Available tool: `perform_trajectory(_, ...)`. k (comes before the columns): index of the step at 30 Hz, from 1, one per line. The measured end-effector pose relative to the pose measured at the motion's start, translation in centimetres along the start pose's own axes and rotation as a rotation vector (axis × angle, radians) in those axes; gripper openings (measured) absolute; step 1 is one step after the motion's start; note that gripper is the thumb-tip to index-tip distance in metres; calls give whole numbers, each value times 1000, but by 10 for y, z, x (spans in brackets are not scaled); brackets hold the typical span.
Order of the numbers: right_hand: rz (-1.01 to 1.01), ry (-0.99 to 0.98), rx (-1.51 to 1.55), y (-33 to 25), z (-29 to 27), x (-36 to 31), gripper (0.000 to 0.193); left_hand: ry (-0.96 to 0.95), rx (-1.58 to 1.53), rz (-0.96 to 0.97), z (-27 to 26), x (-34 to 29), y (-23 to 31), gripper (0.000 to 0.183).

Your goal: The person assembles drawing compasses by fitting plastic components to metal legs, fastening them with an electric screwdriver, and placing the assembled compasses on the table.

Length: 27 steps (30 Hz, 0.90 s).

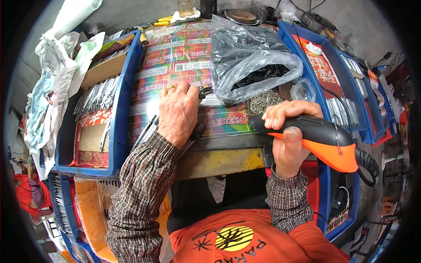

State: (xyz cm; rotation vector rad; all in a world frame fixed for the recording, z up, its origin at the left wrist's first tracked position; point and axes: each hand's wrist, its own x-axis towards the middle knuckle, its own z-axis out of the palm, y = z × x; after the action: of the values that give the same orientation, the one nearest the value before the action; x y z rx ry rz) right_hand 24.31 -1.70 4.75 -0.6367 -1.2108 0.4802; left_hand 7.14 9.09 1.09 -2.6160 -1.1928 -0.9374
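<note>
My right hand [290, 131] is wrapped round a black and orange electric screwdriver [326, 147], its nose pointing left over the bench. A coiled black cord leaves its back end. On the bench, my left hand [179, 111] is closed, its fingers curled down, and a small black part [205, 92] sticks out at their right side. What the fingertips grip is mostly hidden. Under the left wrist lie several thin metal strips [148, 131]. Small metal screws [264, 103] are heaped near the screwdriver's nose. Just behind them rests a clear plastic bag [250, 57] of black parts.
Blue bins [125, 96] with metal strips [98, 95] flank the bench on the left; more blue bins [324, 74] stand on the right. Printed sheets cover the benchtop. A jar [185, 8] stands at the back. An orange basket [90, 215] sits below left.
</note>
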Motion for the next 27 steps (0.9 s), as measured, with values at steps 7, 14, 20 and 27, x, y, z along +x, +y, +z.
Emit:
perform_trajectory(7,-19,13,-43,8,3,0,36,201,-385,-13,-20,-5,14,14)
perform_trajectory(14,-46,3,131,8,-3,0,36,186,-602,-165,-44,-19,39,22)
perform_trajectory(20,-28,16,182,1,-5,-1,38,68,-736,-175,-35,-35,58,21)
perform_trajectory(27,23,-4,244,-11,-7,-2,45,-8,-606,21,-19,-55,70,22)
